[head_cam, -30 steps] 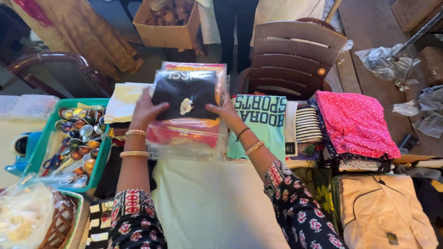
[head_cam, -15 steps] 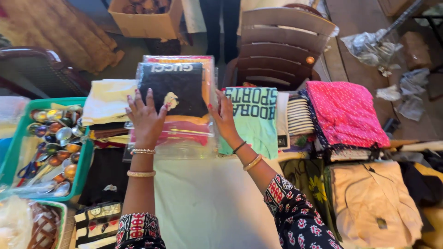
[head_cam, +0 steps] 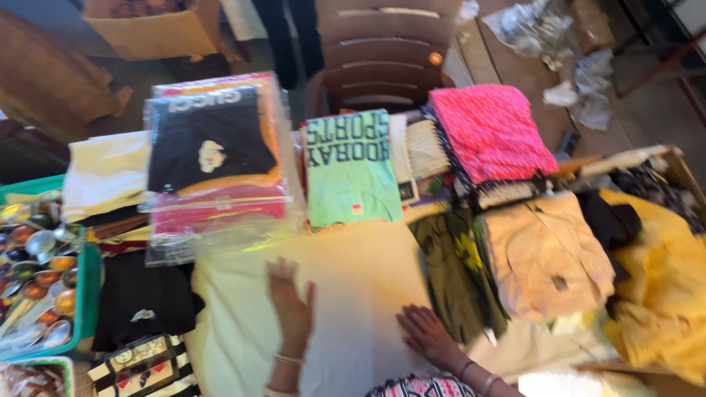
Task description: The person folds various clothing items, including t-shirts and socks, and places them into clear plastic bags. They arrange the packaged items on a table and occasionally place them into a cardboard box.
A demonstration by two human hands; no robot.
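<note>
Stall table (head_cam: 353, 279) | green tray (head_cam: 88, 294): spoons (head_cam: 37, 279) | hands (head_cam: 360, 320) flat, empty

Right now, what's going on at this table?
A person is working at a table stacked with folded clothes. Both hands lie flat on a pale cloth spread at the near edge: the left hand near its middle, the right hand towards its right side, neither holding anything. Beyond them sits a pile of plastic-wrapped shirts, topped by a black one. A folded green shirt and a pink garment lie to its right.
</note>
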